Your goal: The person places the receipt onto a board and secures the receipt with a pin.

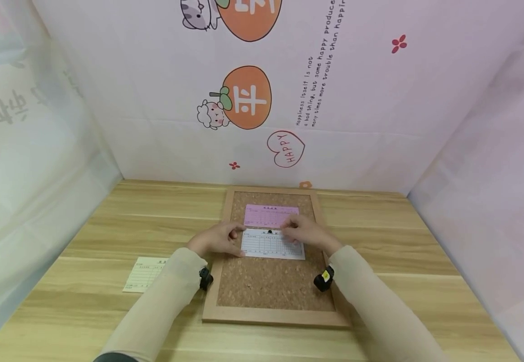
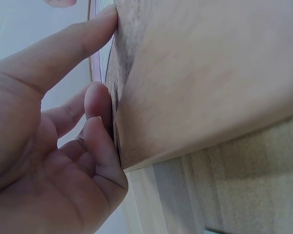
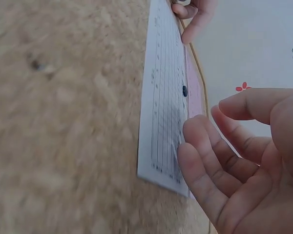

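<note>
On the cork board (image 1: 275, 286) lies a white printed form slip (image 1: 262, 244), just below a pink one (image 1: 266, 215). A black pin (image 1: 269, 232) sits at the middle of the white slip's top edge. My left hand (image 1: 216, 238) spans the white slip's left side, thumb and index finger spread to its corners; the left wrist view shows the other fingers bent by the board's frame. My right hand (image 1: 306, 233) hovers by the slip's upper right, fingertips touching or close over the paper. In the right wrist view its fingers (image 3: 198, 168) are loosely bent, holding nothing.
A pale yellow form slip (image 1: 142, 274) lies on the wooden table (image 1: 402, 291) left of the board, partly covered by the left sleeve (image 1: 167, 291). The board's wooden frame (image 1: 275, 315) forms a raised border. A printed curtain (image 1: 357, 151) closes off the back.
</note>
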A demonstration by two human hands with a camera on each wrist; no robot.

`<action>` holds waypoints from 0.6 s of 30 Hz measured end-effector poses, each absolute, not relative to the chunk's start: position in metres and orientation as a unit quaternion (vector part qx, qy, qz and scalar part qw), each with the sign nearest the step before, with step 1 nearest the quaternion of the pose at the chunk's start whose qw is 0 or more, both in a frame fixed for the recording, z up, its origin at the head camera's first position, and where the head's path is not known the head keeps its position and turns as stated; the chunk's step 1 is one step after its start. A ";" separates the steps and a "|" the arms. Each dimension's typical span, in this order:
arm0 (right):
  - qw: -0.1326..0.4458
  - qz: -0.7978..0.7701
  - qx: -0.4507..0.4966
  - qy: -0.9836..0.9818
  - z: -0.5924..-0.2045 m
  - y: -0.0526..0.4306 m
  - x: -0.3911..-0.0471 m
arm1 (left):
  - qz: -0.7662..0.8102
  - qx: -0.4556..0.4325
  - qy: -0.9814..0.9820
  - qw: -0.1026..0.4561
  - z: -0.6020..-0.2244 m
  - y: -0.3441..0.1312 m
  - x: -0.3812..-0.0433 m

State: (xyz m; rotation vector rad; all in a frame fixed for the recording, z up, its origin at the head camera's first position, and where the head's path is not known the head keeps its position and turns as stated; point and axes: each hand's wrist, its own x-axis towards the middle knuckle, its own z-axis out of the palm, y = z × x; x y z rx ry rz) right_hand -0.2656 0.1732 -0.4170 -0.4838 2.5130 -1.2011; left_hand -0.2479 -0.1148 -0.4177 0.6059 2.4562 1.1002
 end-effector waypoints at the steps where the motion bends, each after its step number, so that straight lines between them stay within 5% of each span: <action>1: 0.153 -0.413 -0.174 0.881 -0.416 0.175 -0.264 | 0.392 0.216 0.874 0.190 -0.418 -0.115 -0.248; 18: 0.130 -0.398 -0.200 0.886 -0.410 0.215 -0.238 | 0.388 0.214 0.876 0.189 -0.417 -0.117 -0.248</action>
